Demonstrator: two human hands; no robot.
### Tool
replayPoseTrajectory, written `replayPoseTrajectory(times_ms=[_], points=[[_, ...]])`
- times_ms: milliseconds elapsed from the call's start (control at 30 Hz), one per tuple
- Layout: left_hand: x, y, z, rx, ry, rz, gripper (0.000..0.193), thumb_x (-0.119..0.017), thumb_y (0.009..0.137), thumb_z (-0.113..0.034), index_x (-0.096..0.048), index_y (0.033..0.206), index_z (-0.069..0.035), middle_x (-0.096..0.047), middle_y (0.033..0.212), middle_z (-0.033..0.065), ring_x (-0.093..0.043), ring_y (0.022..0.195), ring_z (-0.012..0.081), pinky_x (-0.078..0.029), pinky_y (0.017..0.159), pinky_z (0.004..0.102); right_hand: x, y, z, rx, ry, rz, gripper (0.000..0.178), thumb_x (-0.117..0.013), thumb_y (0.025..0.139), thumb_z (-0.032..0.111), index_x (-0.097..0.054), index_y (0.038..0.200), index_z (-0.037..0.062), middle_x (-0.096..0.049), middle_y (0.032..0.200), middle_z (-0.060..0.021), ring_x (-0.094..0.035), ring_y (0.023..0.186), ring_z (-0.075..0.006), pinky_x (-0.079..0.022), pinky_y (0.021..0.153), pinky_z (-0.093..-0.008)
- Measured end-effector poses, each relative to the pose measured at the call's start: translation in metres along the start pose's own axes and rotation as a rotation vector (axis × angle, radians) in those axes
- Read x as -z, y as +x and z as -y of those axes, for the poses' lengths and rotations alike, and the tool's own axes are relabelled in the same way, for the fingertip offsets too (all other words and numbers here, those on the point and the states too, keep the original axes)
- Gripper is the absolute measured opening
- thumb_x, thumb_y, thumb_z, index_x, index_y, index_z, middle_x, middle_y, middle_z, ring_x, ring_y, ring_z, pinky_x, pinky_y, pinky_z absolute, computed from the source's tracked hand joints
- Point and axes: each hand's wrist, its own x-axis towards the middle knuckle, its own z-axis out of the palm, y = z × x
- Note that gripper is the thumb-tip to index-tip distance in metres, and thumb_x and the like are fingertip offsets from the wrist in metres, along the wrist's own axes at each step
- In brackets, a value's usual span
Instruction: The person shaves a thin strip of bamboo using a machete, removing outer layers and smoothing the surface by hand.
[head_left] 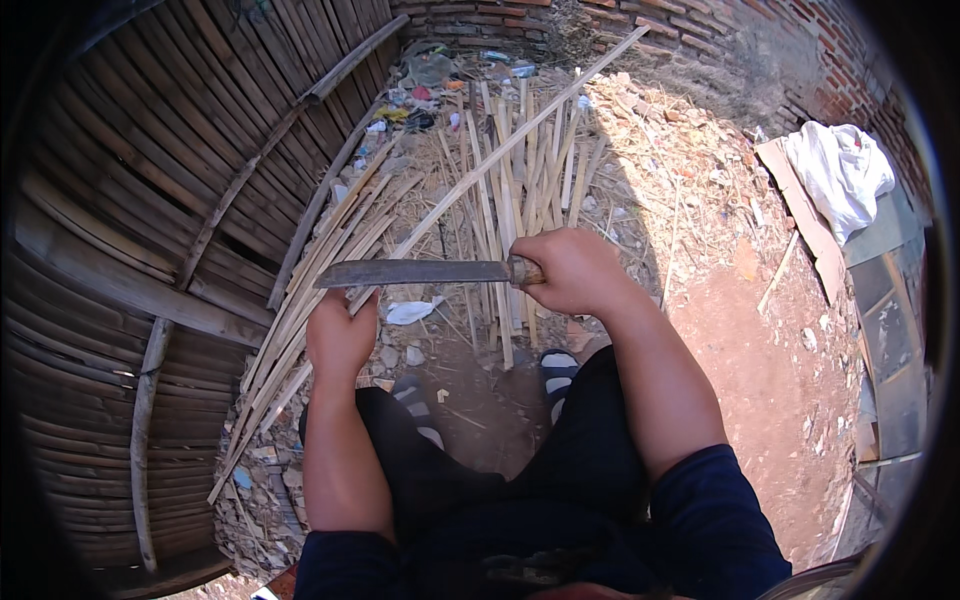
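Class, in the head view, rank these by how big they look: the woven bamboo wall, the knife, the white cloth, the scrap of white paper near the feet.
1. woven bamboo wall
2. knife and white cloth: too alike to rank, and the cloth lies farther off
3. white paper scrap

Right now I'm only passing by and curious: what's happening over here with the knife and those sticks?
A person is working on bamboo. The right hand grips the handle of a long knife, its blade held level and pointing left. The left hand holds a long bamboo strip just below the blade. More split strips lie piled on the ground ahead, beside a woven bamboo wall.
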Motion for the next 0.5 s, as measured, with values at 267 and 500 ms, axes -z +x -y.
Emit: replayPoseTrajectory(times_ms=[267, 500], points=[[0.014, -0.005, -0.004, -0.061, -0.075, -0.113, 0.050, -0.078, 0.087, -0.033, -0.072, 0.132, -0.010, -0.077, 0.090, 0.0178, -0.074, 0.080, 0.0351, -0.055, 0.073, 0.0426, 0.018, -0.006, -0.044, -0.245, 0.144, -0.222, 0.037, -0.080, 0.088, 0.031, -0.073, 0.117, 0.0100, -0.075, 0.100, -0.0208, -0.072, 0.097, -0.0428, -0.057, 0.083, -0.0509], [0.009, -0.003, 0.003, -0.055, -0.084, -0.140, 0.051, -0.078, 0.087, -0.032, -0.072, 0.133, -0.010, -0.077, 0.089, 0.0173, -0.074, 0.081, 0.0357, -0.055, 0.074, 0.0433, 0.016, -0.006, -0.044, -0.262, 0.160, -0.163, 0.035, -0.080, 0.087, 0.030, -0.073, 0.114, 0.0089, -0.075, 0.095, -0.0195, -0.071, 0.095, -0.0424, -0.056, 0.082, -0.0513]])
